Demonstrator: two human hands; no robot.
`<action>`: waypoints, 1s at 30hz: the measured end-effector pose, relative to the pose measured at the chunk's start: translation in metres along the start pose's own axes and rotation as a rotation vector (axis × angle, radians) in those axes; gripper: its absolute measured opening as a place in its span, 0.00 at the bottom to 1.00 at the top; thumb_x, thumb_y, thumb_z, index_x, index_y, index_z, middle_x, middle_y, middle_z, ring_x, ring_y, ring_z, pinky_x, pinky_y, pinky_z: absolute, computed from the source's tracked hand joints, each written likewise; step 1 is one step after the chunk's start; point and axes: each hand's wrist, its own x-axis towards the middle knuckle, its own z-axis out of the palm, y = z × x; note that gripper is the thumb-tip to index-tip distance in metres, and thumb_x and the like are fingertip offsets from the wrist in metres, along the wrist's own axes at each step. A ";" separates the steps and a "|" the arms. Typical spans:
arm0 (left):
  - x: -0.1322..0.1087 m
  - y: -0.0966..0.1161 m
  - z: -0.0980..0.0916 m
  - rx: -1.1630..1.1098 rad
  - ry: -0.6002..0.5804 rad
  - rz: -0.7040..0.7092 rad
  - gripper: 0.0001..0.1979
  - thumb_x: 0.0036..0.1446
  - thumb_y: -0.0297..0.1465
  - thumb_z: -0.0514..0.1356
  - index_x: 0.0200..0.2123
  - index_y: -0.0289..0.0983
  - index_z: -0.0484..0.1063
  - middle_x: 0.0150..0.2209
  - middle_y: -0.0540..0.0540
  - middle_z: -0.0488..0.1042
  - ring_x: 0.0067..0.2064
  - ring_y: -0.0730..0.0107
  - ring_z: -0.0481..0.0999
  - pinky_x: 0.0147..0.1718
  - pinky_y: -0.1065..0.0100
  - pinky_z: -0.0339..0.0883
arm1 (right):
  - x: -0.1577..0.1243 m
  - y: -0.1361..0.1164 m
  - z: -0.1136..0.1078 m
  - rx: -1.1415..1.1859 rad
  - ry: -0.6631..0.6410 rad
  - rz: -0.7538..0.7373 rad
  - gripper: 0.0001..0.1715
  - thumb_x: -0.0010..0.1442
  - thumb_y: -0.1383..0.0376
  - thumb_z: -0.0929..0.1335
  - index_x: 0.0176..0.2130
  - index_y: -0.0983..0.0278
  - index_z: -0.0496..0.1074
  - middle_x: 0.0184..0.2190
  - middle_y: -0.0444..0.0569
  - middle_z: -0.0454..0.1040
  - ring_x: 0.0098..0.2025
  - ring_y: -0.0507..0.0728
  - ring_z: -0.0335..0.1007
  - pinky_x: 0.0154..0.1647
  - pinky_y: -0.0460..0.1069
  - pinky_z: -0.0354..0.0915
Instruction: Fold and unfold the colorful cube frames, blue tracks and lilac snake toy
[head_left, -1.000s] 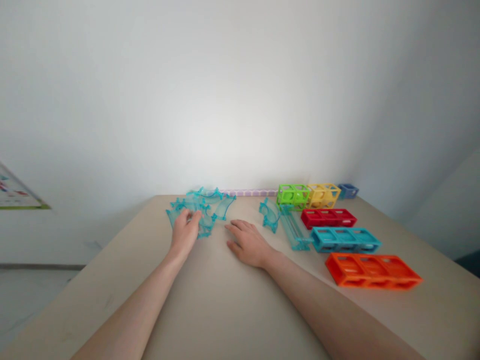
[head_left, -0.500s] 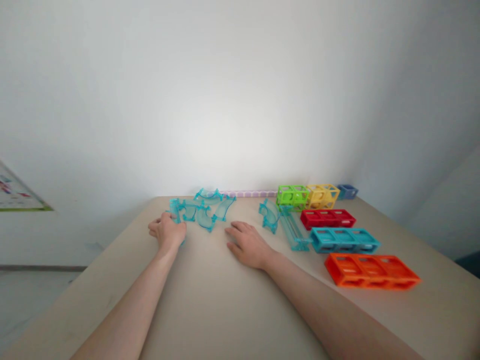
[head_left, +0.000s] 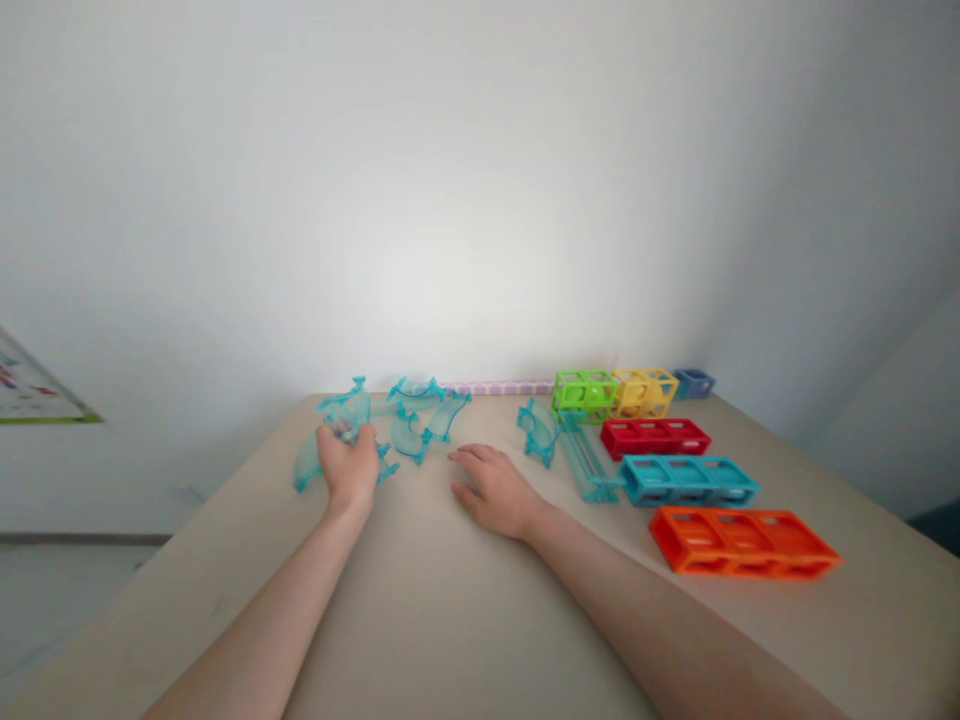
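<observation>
On the left, my left hand (head_left: 349, 470) is closed around a translucent teal curved track piece (head_left: 346, 408), which rises above the fingers. More teal plastic shows on both sides of this hand; whether it belongs to the same piece I cannot tell. My right hand (head_left: 495, 492) rests on the table with fingers stretched and nothing in it. Between and beyond the hands lie several curved track pieces (head_left: 409, 437). To the right of my right hand are another curved piece (head_left: 540, 434) and a long straight track piece (head_left: 589, 458).
Along the right stand an orange block frame (head_left: 742, 543), a blue one (head_left: 690, 480), a red one (head_left: 655, 438), a green one (head_left: 585, 392), a yellow one (head_left: 643, 392) and a dark blue one (head_left: 694, 383). A wall (head_left: 480, 200) rises behind the table (head_left: 420, 610).
My left hand has turned and taken hold of a curved track piece, which now stands out above the fingers. The teal pieces around it have shifted. My right hand has hardly moved.
</observation>
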 end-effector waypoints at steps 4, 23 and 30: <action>-0.013 0.018 0.006 -0.373 -0.137 -0.183 0.13 0.49 0.33 0.62 0.37 0.39 0.63 0.32 0.48 0.75 0.29 0.69 0.79 0.24 0.71 0.71 | 0.001 -0.003 0.000 0.078 0.034 0.007 0.23 0.64 0.62 0.62 0.56 0.67 0.67 0.53 0.58 0.70 0.56 0.60 0.64 0.59 0.54 0.56; -0.048 0.029 0.002 -0.433 -1.058 -0.418 0.15 0.51 0.35 0.66 0.40 0.37 0.68 0.41 0.41 0.78 0.35 0.59 0.81 0.29 0.62 0.76 | 0.012 0.010 0.015 0.775 0.422 0.292 0.18 0.59 0.50 0.64 0.32 0.62 0.60 0.26 0.42 0.70 0.31 0.53 0.69 0.31 0.46 0.63; -0.046 0.028 0.007 -0.413 -0.864 -0.433 0.15 0.51 0.38 0.65 0.35 0.36 0.66 0.34 0.42 0.78 0.29 0.63 0.79 0.23 0.66 0.73 | 0.009 0.007 0.015 0.838 0.385 0.339 0.19 0.59 0.48 0.63 0.35 0.62 0.61 0.34 0.47 0.76 0.27 0.52 0.71 0.26 0.46 0.66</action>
